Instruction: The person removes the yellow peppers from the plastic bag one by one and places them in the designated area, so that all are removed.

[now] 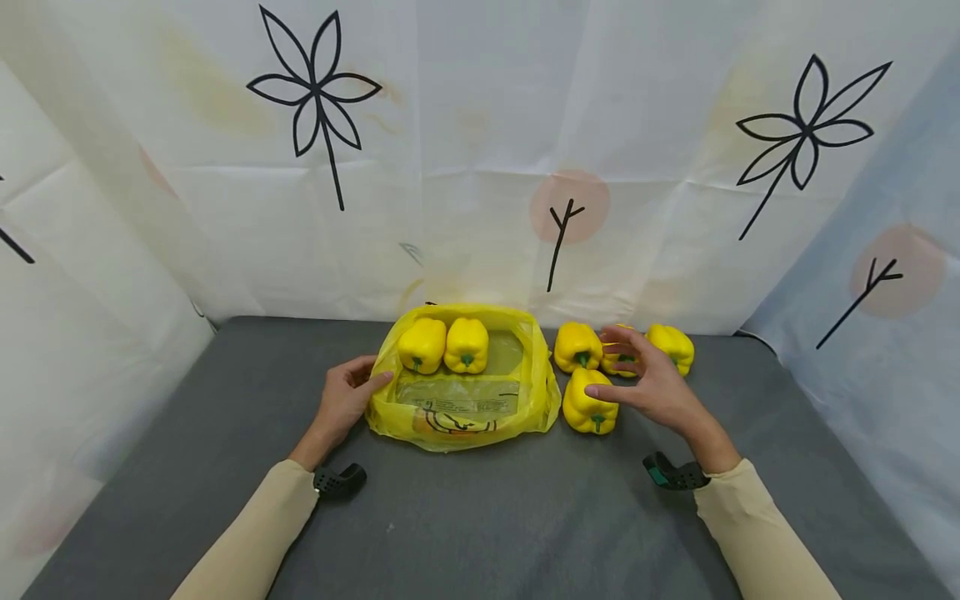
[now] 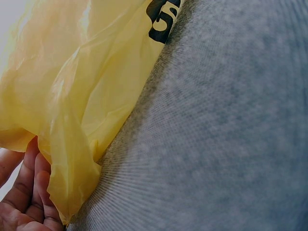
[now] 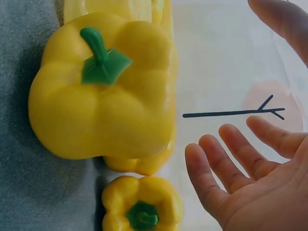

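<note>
A yellow plastic bag [image 1: 444, 429] lies with its mouth spread wide, two yellow bell peppers, a left one [image 1: 422, 343] and a right one [image 1: 467, 343], inside at the back. My left hand [image 1: 348, 398] pinches the bag's left rim, thumb over the edge and fingers outside; the left wrist view shows the fingers [image 2: 41, 187] against the folded plastic. My right hand [image 1: 660, 387] hovers over the peppers right of the bag, fingers spread and holding nothing. Nearest it is the front bell pepper [image 1: 587, 408], seen large with its green stem in the right wrist view.
Behind the front pepper stand more yellow bell peppers: one next to the bag [image 1: 576, 343], one partly hidden by my right hand [image 1: 619, 362], one farther right [image 1: 672, 346]. A grey cloth covers the table [image 1: 480, 533]. A white patterned curtain [image 1: 465, 208] hangs behind.
</note>
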A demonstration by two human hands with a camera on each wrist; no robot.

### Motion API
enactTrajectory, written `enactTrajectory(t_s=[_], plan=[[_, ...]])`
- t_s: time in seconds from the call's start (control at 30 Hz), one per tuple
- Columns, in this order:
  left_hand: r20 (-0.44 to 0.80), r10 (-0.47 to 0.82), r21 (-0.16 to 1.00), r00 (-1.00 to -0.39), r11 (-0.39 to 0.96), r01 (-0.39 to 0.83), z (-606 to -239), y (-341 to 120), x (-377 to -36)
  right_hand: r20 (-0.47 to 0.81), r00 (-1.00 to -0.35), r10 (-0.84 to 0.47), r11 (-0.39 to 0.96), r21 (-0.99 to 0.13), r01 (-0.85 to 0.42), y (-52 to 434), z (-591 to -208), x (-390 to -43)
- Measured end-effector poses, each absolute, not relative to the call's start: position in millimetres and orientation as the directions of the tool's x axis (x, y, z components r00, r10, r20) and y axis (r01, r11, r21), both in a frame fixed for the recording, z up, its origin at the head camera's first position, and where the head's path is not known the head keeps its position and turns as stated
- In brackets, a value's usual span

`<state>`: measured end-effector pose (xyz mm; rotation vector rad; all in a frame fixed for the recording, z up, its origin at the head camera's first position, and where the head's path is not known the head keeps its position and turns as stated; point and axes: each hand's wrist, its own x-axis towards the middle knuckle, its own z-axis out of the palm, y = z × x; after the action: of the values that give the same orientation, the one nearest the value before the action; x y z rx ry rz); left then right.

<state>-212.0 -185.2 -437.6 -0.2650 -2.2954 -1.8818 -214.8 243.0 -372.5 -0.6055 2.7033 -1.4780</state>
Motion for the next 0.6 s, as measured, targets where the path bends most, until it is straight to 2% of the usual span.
enactTrajectory(t_s=[0.6], plan=[[0.228,0.032,0.955,-0.973,0.187,0.230,-438,-185,-211,0.230,-0.905,-0.358,0.456,-0.803,-0.384,221,-354,-222]])
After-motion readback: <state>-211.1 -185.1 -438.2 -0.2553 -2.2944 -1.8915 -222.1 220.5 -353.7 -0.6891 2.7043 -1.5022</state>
